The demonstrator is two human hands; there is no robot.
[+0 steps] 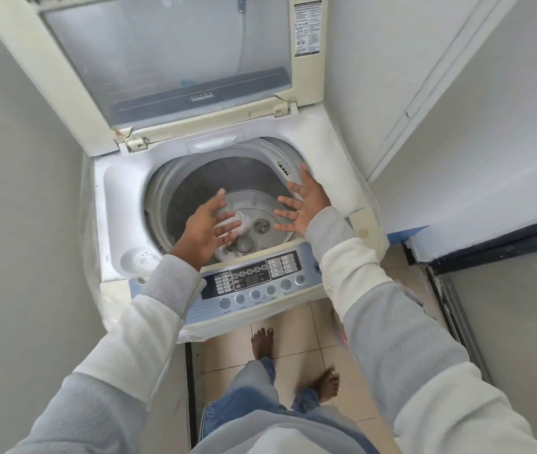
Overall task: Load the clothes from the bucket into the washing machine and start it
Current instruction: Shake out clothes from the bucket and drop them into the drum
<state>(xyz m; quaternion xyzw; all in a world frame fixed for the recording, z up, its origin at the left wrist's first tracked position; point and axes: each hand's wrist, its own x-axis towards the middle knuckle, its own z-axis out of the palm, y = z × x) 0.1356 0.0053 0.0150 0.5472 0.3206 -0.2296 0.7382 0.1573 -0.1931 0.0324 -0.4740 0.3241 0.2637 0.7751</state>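
A white top-loading washing machine (332,152) stands in front of me with its lid (169,60) raised upright. Its steel drum (201,178) holds a small white cloth (244,221) lying near the centre of the base. My left hand (205,227) hovers over the drum's near left side, fingers spread, holding nothing. My right hand (306,201) hovers over the drum's right rim, palm facing left, fingers spread and empty. The control panel (254,283) with round buttons runs along the front edge. No bucket is in view.
Grey walls close in on the left and right of the machine. A dark-framed door or panel (457,290) stands at the right. My bare feet (262,342) stand on beige tiles below the panel. Something pink and white (342,332) shows under my right sleeve.
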